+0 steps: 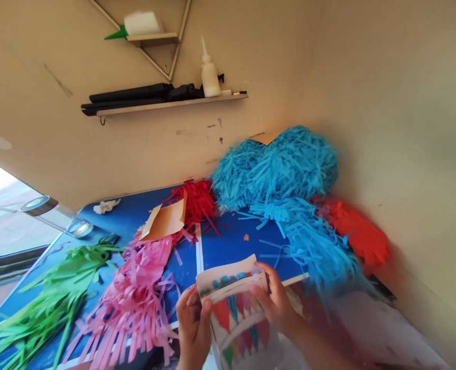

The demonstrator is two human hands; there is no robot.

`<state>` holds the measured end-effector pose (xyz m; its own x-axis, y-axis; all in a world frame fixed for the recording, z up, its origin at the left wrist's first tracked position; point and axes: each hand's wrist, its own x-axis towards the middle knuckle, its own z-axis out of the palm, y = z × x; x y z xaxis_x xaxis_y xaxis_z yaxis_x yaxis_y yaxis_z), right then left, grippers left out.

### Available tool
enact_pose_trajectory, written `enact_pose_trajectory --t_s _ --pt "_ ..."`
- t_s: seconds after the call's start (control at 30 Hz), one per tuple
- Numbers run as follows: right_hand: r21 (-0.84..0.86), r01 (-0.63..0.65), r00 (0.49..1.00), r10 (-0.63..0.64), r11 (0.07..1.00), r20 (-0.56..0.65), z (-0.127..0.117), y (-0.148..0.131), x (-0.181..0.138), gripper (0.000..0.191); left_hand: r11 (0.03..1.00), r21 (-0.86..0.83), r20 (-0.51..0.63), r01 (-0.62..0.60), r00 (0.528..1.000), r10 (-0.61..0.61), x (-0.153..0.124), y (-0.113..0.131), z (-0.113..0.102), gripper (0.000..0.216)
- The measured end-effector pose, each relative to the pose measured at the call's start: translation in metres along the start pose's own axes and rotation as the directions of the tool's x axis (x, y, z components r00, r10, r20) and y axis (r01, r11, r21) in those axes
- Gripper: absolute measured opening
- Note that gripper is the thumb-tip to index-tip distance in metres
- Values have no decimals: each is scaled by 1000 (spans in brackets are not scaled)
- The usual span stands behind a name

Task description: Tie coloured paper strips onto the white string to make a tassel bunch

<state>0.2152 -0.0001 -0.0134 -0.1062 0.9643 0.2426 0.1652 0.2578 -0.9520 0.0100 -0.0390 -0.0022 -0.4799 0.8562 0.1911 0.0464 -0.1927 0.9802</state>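
Note:
Low in the middle of the head view, both hands hold a printed packet (231,281) with pictures of coloured tassels or flags. Its pale top part looks folded or curled over; I cannot tell whether the packet is paper or plastic. My left hand (194,324) pinches its left edge between thumb and fingers. On the right edge, my right hand (276,303) grips it, thumb in front. Beyond the hands lie pink tissue fringe (141,290) and blue tissue fringe (308,236). An open brown paper piece (166,221) rests on the pink and red fringe.
Green fringe (58,288) and a clear glass jar (64,218) are at the left on the blue table (235,239). Red fringe (197,203) and a large blue heap (282,164) lie at the back. A wall shelf (166,105) holds a white bottle (210,77).

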Motion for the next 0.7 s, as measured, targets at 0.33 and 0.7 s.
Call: enact_pose_trajectory --t_s 0.33,0.7 --pt "58 46 994 -52 997 97 -11 -20 22 30 969 231 113 -89 992 64 24 9 -14 27" --pt "-111 216 973 -204 970 109 -22 -23 41 23 973 181 145 -141 983 116 30 19 -7 17"
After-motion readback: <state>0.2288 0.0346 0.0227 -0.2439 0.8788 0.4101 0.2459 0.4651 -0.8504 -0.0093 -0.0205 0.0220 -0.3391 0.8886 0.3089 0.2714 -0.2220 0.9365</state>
